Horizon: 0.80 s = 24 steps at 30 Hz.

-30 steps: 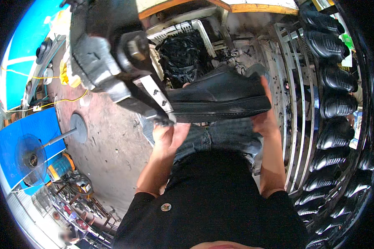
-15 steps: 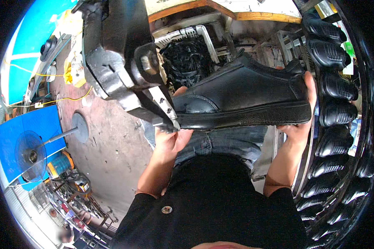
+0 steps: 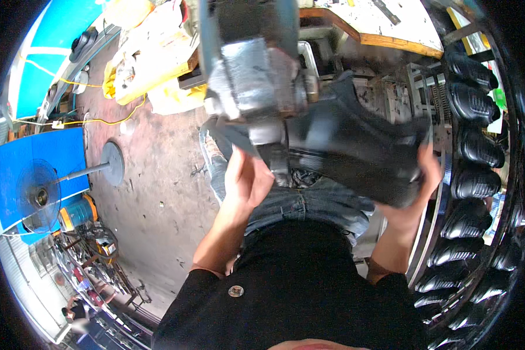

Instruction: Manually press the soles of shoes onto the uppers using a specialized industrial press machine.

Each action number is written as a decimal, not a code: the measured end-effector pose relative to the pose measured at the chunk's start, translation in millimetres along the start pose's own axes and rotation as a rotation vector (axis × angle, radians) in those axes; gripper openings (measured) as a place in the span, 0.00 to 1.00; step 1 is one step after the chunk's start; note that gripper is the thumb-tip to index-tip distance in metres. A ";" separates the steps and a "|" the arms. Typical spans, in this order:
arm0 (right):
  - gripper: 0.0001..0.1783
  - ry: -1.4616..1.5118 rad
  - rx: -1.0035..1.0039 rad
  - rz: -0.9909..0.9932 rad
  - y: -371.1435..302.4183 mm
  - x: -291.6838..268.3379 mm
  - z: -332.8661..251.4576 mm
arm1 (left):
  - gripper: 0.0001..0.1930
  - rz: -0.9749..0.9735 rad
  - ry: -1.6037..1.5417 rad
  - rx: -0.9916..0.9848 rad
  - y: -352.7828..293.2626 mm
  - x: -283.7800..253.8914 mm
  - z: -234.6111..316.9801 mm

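A black leather shoe (image 3: 356, 146) hangs across in front of me, sole edge low and heel to the right, blurred by motion. My right hand (image 3: 417, 181) is wrapped around its heel. At the toe end, my left hand (image 3: 248, 178) is closed, fingers partly hidden, by a dark grey edge that looks like the toe. The metal head of a machine (image 3: 254, 81) stands in front of the shoe's front part and hides much of it. Whether its lower tip touches the shoe, I cannot tell.
Racks of black shoes (image 3: 475, 146) line the right side. A wood-edged white table (image 3: 391, 35) is at the back, near a light crate (image 3: 307, 58) partly behind the machine. On the left are a standing fan (image 3: 41, 197), blue panels (image 3: 17, 151) and a yellow cable (image 3: 108, 139).
The shoe's heel has swung down and its toe has passed farther behind the machine head. My view has shifted left, so the machine sits farther right. Both hands stay at the shoe's ends.
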State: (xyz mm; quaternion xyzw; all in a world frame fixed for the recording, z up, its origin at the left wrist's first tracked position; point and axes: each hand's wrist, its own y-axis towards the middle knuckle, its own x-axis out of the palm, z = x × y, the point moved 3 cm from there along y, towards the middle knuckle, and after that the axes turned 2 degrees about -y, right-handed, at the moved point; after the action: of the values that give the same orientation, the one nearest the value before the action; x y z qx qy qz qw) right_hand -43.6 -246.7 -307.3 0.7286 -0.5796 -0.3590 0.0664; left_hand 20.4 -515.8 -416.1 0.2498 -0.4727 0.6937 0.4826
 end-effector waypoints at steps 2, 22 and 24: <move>0.56 0.211 0.228 -0.050 -30.7 13.5 4.2 | 0.42 -0.292 -0.105 -0.150 2.4 27.4 -12.4; 0.27 0.173 0.273 0.039 -58.1 6.9 -19.3 | 0.61 -0.463 0.262 -0.585 -10.1 53.2 -54.3; 0.26 0.128 0.249 0.044 -53.1 8.1 -20.4 | 0.62 -0.436 0.237 -0.616 -10.0 51.9 -53.6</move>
State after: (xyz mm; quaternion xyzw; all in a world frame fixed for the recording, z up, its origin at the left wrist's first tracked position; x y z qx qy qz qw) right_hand 11.5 -243.6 -323.1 0.7396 -0.6301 -0.2356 0.0202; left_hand 14.1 -444.4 -393.2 0.1059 -0.5356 0.4249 0.7221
